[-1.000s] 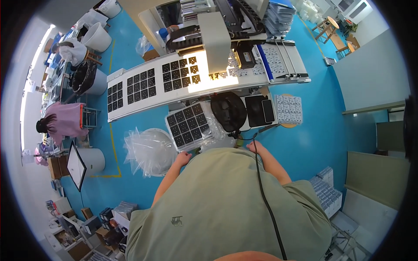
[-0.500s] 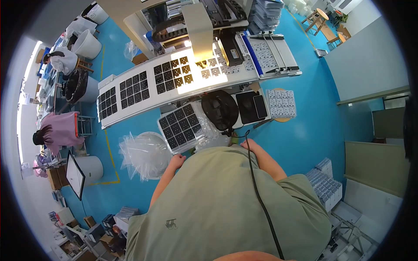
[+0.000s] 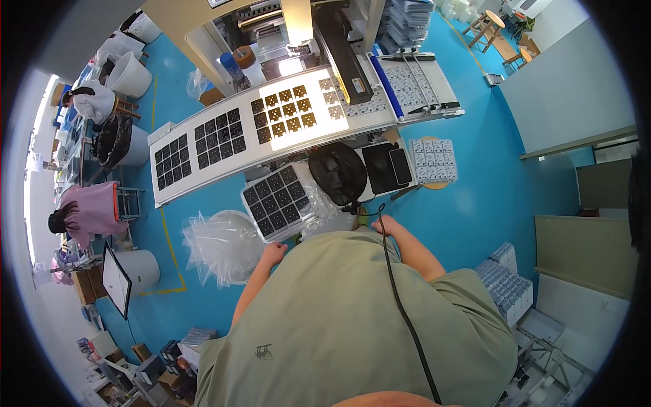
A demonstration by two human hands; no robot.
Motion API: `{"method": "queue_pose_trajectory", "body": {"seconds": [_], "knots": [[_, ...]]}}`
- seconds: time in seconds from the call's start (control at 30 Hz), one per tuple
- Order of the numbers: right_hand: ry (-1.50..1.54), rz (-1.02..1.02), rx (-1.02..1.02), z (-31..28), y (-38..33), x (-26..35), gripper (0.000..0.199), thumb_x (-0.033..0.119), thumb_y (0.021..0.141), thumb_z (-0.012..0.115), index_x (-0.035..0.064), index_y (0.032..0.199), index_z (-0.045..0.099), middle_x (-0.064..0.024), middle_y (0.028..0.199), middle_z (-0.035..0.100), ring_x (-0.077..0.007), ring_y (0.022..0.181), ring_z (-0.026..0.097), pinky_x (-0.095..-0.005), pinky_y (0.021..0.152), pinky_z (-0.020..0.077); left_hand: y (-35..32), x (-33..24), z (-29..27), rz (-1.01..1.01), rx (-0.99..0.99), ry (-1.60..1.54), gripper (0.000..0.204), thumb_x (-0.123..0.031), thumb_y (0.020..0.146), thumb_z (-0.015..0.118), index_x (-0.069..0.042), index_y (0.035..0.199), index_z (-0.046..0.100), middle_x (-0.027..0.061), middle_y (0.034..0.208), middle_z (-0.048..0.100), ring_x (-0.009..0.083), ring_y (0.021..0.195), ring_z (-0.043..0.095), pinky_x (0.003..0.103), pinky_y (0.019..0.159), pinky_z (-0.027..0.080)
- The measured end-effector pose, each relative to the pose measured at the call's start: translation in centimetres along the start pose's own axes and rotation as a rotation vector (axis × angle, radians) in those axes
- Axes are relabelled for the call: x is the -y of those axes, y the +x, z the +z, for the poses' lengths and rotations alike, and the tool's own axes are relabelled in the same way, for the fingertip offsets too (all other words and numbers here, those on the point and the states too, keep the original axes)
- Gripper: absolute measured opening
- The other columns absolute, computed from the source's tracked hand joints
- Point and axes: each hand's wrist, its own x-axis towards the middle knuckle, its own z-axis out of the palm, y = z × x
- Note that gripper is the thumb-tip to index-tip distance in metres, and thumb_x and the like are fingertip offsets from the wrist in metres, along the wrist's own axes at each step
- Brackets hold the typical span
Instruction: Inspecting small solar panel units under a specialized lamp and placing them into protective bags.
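My left hand (image 3: 274,254) hangs beside my body near a stack of trays with black square cards (image 3: 276,201). Its fingers look curled, and whatever lies inside them is hidden. By the right side of my shirt, my right hand (image 3: 386,224) is closed next to a black cable (image 3: 384,248); its grip is hidden too. In front of me, a long white conveyor (image 3: 173,197) bears several groups of black squares (image 3: 219,139), some under bright light. Above its right part stands a machine head with a black bar (image 3: 342,57).
A round black object (image 3: 337,173) and a dark phone (image 3: 401,167) lie near the conveyor. Clear plastic bags (image 3: 220,245) fill a white bin at left. A tray of pale parts (image 3: 435,161) rests on a stool. People (image 3: 88,209) sit at the far-left benches.
The groups of black squares on the conveyor have shifted right. The machine head has moved back, uncovering an orange roll and a blue bottle. My hands have barely moved.
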Motion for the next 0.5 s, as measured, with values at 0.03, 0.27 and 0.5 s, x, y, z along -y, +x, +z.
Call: {"method": "queue_pose_trajectory", "body": {"seconds": [0.03, 0.27, 0.5], "knots": [[0.017, 0.005, -0.013, -0.1, 0.1, 0.0, 0.046, 0.039, 0.091, 0.053, -0.0007, 0.085, 0.074, -0.0235, 0.091, 0.071, -0.0431, 0.090, 0.067, -0.0510, 0.083, 0.0528, 0.0, 0.0, 0.0, -0.001, 0.000, 0.000, 0.044, -0.042, 0.090, 0.064, 0.000, 0.098, 0.073, 0.0247, 0.099, 0.072, 0.0404, 0.096, 0.069, 0.048, 0.086, 0.053], [0.098, 0.055, -0.064, 0.6, 0.8, -0.1, 0.046, 0.040, 0.089, 0.057, -0.0023, 0.083, 0.074, -0.0234, 0.094, 0.071, -0.0430, 0.091, 0.067, -0.0500, 0.083, 0.0537, 0.6, 0.7, 0.1, -0.015, 0.012, 0.024, 0.044, -0.042, 0.090, 0.065, 0.001, 0.097, 0.072, 0.0248, 0.099, 0.072, 0.0408, 0.097, 0.069, 0.048, 0.085, 0.054], [0.049, 0.078, -0.095, 0.8, 0.7, -0.1, 0.044, 0.038, 0.090, 0.061, -0.0039, 0.086, 0.073, -0.0229, 0.090, 0.072, -0.0416, 0.083, 0.069, -0.0493, 0.076, 0.0556, 0.9, 1.8, 0.8, 0.013, -0.022, -0.017, 0.044, -0.042, 0.089, 0.065, 0.001, 0.094, 0.071, 0.0251, 0.097, 0.072, 0.0410, 0.095, 0.069, 0.048, 0.084, 0.053]]}}
